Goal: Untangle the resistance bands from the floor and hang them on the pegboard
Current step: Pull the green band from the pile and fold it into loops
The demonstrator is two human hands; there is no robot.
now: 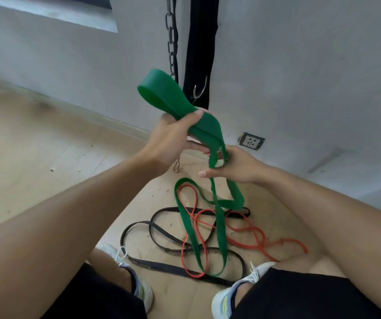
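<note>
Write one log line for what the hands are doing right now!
left hand: grips green band near top loop | right hand: fingers through it lower down | red band, black band: tangled on floor | hung: nothing yet

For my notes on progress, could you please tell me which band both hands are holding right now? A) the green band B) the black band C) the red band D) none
A: the left hand and right hand both grip the green band, while the red band and black band lie on the floor.
</note>
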